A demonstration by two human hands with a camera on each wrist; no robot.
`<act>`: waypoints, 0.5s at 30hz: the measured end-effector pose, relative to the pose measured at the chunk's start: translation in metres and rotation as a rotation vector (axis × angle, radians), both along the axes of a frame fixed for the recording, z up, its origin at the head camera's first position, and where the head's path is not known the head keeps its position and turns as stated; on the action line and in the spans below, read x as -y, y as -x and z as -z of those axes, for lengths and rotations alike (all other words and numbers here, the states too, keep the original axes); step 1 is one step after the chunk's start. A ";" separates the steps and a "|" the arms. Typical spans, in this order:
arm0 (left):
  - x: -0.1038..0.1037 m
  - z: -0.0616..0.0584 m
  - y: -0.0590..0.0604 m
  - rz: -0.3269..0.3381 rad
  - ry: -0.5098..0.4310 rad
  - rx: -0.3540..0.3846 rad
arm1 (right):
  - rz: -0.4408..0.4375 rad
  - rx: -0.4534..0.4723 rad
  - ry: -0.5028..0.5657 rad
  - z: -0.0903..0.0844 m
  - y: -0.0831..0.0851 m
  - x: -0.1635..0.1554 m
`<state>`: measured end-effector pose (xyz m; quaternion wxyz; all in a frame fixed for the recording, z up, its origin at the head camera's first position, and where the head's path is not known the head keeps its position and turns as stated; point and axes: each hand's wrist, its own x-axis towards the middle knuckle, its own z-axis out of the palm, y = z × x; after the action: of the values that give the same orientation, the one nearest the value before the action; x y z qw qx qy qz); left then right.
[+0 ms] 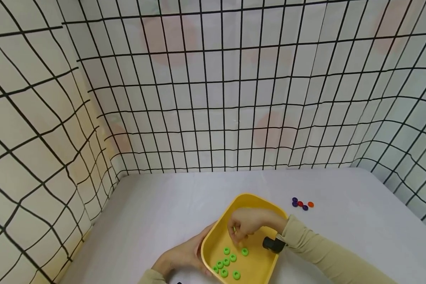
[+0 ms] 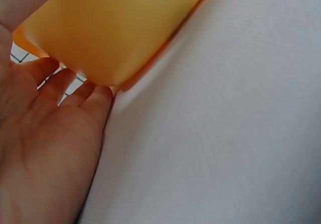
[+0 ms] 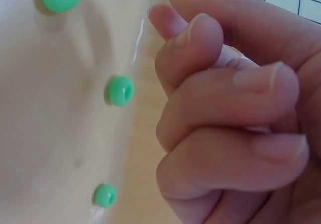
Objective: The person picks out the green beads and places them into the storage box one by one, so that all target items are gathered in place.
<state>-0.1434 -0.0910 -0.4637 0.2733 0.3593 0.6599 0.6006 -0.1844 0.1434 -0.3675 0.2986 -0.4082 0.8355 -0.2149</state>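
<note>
Right hand over the beads in the tray.
Your right hand, fingers curled with nothing visibly held, hovers inside the yellow tray; the green beads lie just nearer you. Your left hand, fingers straight, steadies the tray's left wall.

No readable text, labels, brands, numbers or signs are showing in any view. The yellow tray, the green beads and the grid-patterned wall are all showing plain, unmarked surfaces.
</note>
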 end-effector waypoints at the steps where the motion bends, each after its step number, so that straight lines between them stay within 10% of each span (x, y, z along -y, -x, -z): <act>1: 0.000 0.000 -0.001 -0.004 0.003 0.003 | 0.009 0.007 0.011 -0.001 -0.001 -0.002; 15: -0.001 -0.002 -0.003 -0.051 0.028 -0.042 | 0.156 0.000 0.055 -0.017 -0.011 -0.041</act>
<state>-0.1406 -0.0897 -0.4613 0.2492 0.3509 0.6828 0.5904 -0.1737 0.1843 -0.3505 0.2695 -0.3500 0.8585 -0.2605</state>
